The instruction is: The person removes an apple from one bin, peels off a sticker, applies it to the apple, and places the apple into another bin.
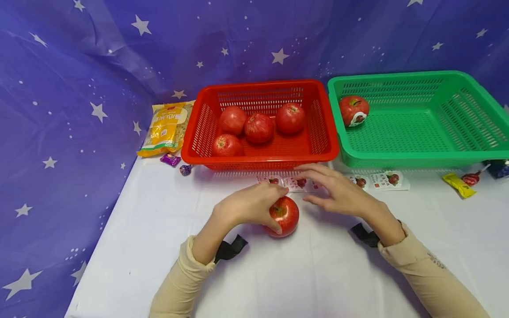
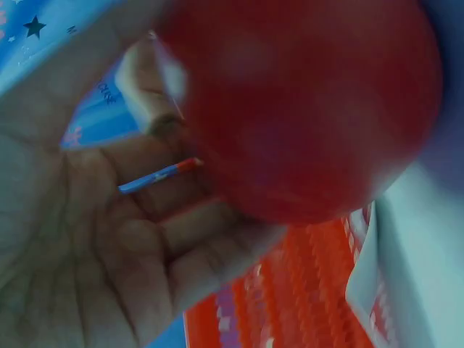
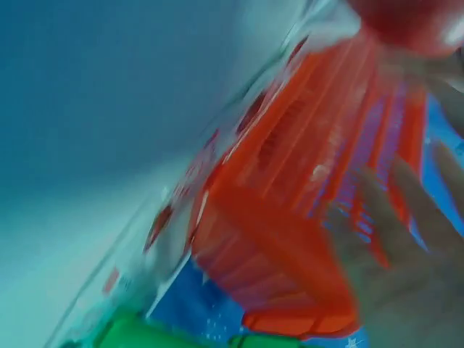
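Observation:
A red apple point(image 1: 287, 216) is on the white tablecloth in front of the baskets. My left hand point(image 1: 254, 204) grips it from the left, thumb on the near side and fingers curled round the far side; the left wrist view shows the apple point(image 2: 312, 109) against those fingers. To the right, my right hand point(image 1: 338, 190) hovers apart from the apple, fingers spread and holding nothing. Beneath and beside that hand lies a strip of white apple stickers point(image 1: 387, 180), partly hidden by it. The right wrist view is blurred.
Several apples sit in a red basket point(image 1: 260, 160). The green basket point(image 1: 417, 155) beside it holds one apple point(image 1: 354, 110) with a white sticker. A yellow food bag point(image 1: 165, 128), a purple candy point(image 1: 170, 159) and a lollipop point(image 1: 185, 170) lie left; a yellow candy point(image 1: 458, 185) lies right.

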{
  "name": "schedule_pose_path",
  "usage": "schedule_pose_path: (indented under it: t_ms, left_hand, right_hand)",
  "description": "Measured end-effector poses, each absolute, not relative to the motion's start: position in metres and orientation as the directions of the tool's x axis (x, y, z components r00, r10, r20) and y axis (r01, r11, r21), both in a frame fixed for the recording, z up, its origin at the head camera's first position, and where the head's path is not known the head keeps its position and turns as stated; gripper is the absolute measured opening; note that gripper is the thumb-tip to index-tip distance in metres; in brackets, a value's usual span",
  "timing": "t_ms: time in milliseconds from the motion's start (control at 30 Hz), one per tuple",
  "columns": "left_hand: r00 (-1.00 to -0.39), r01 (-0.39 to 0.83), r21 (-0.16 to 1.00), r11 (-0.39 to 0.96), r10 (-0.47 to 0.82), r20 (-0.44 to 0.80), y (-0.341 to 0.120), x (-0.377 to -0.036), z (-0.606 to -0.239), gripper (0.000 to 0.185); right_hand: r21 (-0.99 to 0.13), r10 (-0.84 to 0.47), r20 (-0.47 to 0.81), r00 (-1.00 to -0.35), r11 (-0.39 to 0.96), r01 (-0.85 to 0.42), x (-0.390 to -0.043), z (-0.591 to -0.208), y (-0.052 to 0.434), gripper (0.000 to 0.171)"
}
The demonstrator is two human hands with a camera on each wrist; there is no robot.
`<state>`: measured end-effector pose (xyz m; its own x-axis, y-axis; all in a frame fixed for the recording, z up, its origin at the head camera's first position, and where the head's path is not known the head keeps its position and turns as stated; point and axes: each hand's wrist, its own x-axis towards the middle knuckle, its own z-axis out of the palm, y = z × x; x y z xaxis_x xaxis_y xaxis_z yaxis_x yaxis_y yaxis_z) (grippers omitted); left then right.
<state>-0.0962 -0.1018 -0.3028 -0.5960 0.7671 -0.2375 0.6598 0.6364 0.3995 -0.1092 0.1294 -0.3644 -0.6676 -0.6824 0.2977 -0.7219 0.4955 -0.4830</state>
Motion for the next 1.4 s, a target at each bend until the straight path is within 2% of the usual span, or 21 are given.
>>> schedule_pose_path:
  t_ms: [100,167,233,333,400,467,567,667,733,833,933,1067,1133,1233,1400]
  left_hand:
    - [-0.535,0.677,0.414,0.608,0.793,-0.290,-0.090,-0.096,-0.312,0.051]
    - [-0.508,0.677,0.437,0.593,0.805,-0.306,-0.086,-0.096,-0.314,0.056]
    - [-0.499,0.666,0.455,0.592,0.806,-0.318,-0.085,-0.097,-0.315,0.064]
    - [-0.528,0.616,0.493,0.614,0.786,-0.320,-0.089,-0.104,-0.318,0.077]
    - [-0.590,0.542,0.546,0.639,0.752,-0.295,-0.092,-0.113,-0.323,0.080]
    - [-0.662,0.479,0.581,0.658,0.705,-0.253,-0.097,-0.123,-0.330,0.075]
    - [-0.767,0.412,0.556,0.723,0.604,-0.217,-0.103,-0.137,-0.344,0.063]
    - [-0.822,0.352,0.496,0.794,0.516,-0.243,-0.106,-0.144,-0.355,0.057]
    - [-0.840,0.299,0.498,0.814,0.472,-0.268,-0.106,-0.147,-0.359,0.058]
    - [-0.840,0.236,0.553,0.799,0.453,-0.297,-0.104,-0.150,-0.362,0.056]
    - [-0.829,0.159,0.658,0.736,0.461,-0.315,-0.102,-0.152,-0.366,0.058]
    - [-0.781,0.040,0.855,0.518,0.550,-0.297,-0.097,-0.151,-0.369,0.069]
    - [-0.763,-0.039,0.918,0.396,0.581,-0.283,-0.093,-0.148,-0.369,0.075]
    - [-0.764,-0.130,0.951,0.280,0.583,-0.275,-0.089,-0.145,-0.369,0.077]
    - [-0.783,-0.156,0.956,0.250,0.559,-0.274,-0.087,-0.143,-0.369,0.073]
  right_hand:
    - [-0.441,-0.730,0.071,-0.679,0.588,-0.678,-0.116,-0.373,0.130,0.052]
    - [-0.438,-0.752,-0.063,-0.657,0.612,-0.659,-0.117,-0.379,0.130,0.056]
    - [-0.457,-0.749,-0.137,-0.648,0.628,-0.630,-0.118,-0.381,0.131,0.060]
    - [-0.471,-0.734,-0.165,-0.658,0.645,-0.601,-0.122,-0.378,0.136,0.058]
    - [-0.471,-0.716,-0.173,-0.676,0.663,-0.582,-0.125,-0.374,0.143,0.053]
    - [-0.473,-0.708,-0.175,-0.684,0.670,-0.572,-0.128,-0.369,0.150,0.048]
    - [-0.483,-0.699,-0.182,-0.691,0.676,-0.557,-0.132,-0.365,0.156,0.041]
    - [-0.486,-0.701,-0.154,-0.696,0.667,-0.565,-0.133,-0.363,0.156,0.034]
    - [-0.472,-0.701,-0.115,-0.704,0.662,-0.582,-0.133,-0.364,0.153,0.029]
    - [-0.448,-0.686,-0.026,-0.727,0.658,-0.605,-0.131,-0.366,0.146,0.023]
    - [-0.447,-0.673,0.046,-0.738,0.647,-0.618,-0.127,-0.367,0.136,0.025]
    - [-0.486,-0.668,0.109,-0.736,0.610,-0.626,-0.120,-0.365,0.123,0.028]
    - [-0.502,-0.664,0.138,-0.735,0.593,-0.630,-0.117,-0.364,0.119,0.027]
    - [-0.523,-0.650,0.177,-0.739,0.574,-0.630,-0.116,-0.364,0.115,0.024]
    - [-0.581,-0.629,0.187,-0.755,0.548,-0.601,-0.116,-0.365,0.115,0.021]
